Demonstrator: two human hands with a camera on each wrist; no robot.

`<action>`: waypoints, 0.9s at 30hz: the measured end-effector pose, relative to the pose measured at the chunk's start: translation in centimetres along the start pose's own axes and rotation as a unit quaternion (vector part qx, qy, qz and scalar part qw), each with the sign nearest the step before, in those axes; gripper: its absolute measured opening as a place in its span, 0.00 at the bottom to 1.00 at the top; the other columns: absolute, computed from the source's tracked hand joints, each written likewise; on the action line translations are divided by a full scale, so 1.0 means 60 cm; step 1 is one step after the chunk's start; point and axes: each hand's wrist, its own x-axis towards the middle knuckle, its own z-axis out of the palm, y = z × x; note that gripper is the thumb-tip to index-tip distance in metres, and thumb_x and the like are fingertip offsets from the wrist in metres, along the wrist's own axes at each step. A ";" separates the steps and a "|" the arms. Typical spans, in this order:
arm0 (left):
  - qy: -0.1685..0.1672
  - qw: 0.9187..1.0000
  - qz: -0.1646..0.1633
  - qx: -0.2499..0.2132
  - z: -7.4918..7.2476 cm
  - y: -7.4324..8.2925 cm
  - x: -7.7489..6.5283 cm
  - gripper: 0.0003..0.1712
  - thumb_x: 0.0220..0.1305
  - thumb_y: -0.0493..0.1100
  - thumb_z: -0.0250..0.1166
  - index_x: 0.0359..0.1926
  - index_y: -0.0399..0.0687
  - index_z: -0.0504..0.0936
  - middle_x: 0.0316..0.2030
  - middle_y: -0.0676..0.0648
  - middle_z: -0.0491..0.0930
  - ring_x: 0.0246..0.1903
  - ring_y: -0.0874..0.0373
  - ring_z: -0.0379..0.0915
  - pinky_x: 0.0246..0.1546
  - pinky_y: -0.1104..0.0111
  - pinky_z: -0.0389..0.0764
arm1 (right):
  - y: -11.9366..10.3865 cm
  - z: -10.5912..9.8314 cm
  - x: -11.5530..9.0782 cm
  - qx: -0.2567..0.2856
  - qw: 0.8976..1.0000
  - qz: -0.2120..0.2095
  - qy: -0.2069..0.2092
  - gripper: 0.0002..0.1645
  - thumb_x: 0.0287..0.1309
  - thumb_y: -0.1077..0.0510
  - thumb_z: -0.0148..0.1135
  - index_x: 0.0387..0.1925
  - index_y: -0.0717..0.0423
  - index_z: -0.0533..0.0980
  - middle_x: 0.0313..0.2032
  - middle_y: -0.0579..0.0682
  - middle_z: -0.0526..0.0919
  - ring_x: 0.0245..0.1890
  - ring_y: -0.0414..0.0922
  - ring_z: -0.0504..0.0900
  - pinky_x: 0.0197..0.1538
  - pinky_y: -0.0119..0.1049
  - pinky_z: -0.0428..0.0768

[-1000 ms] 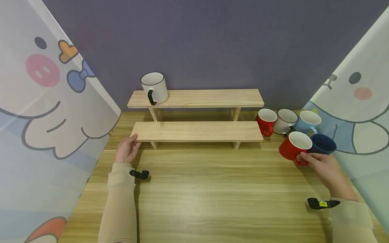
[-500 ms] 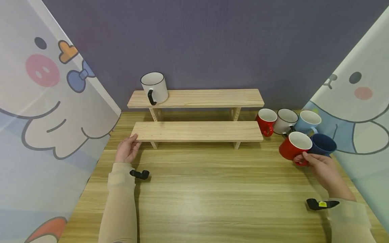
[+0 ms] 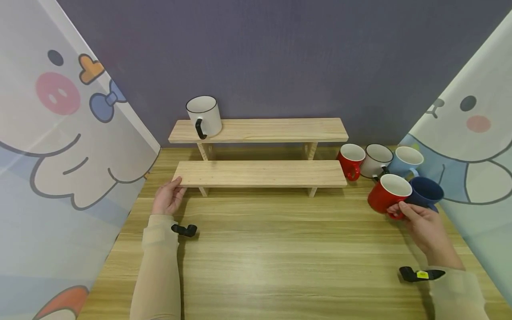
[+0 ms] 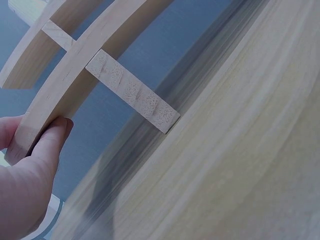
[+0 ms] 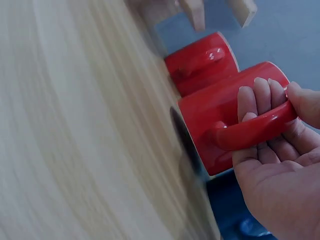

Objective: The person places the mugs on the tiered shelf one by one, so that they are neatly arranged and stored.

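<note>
My left hand pinches the left end of the lower board of a two-tier wooden shelf; the left wrist view shows thumb and fingers on both faces of that board. On the right, my right hand grips the handle of a red mug, its fingers curled through the handle. The mug is upright, and the right wrist view shows a dark shadow beneath its base. Just beside it stands a dark blue mug. A white mug with black rim and handle stands on the upper board's left end.
Behind the held mug stand another red mug, a white black-rimmed mug and a light blue mug, close together on the wood-grain table. A dark wall panel backs the shelf; printed panels flank both sides.
My right wrist has shifted slightly left and down while the hand keeps hold of the red mug, which has barely moved. The left hand and shelf stay in place.
</note>
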 end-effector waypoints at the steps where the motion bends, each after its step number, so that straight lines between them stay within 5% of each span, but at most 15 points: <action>1: 0.000 1.000 0.001 0.003 0.000 0.000 0.000 0.08 0.73 0.31 0.61 0.50 0.34 0.77 0.37 0.39 0.84 0.40 0.54 0.85 0.51 0.73 0.80 | -0.002 0.004 -0.001 0.008 1.000 -0.002 0.000 0.14 0.76 0.65 0.54 0.43 0.70 0.84 0.37 0.53 0.88 0.40 0.41 0.86 0.48 0.25 0.83; 13: 0.000 1.000 0.000 -0.008 0.004 0.000 -0.003 0.09 0.73 0.29 0.60 0.52 0.35 0.76 0.41 0.39 0.83 0.44 0.54 0.84 0.55 0.72 0.77 | -0.055 0.061 -0.009 0.052 0.998 -0.037 -0.007 0.14 0.75 0.68 0.53 0.45 0.76 0.81 0.38 0.56 0.87 0.41 0.45 0.85 0.51 0.27 0.83; 27: -0.001 1.000 0.004 -0.016 0.003 0.000 -0.001 0.15 0.73 0.29 0.59 0.58 0.34 0.72 0.43 0.39 0.82 0.45 0.54 0.84 0.56 0.71 0.78 | -0.103 0.133 0.004 -0.003 0.998 -0.056 -0.043 0.15 0.75 0.67 0.54 0.49 0.81 0.77 0.40 0.56 0.87 0.44 0.46 0.83 0.53 0.28 0.82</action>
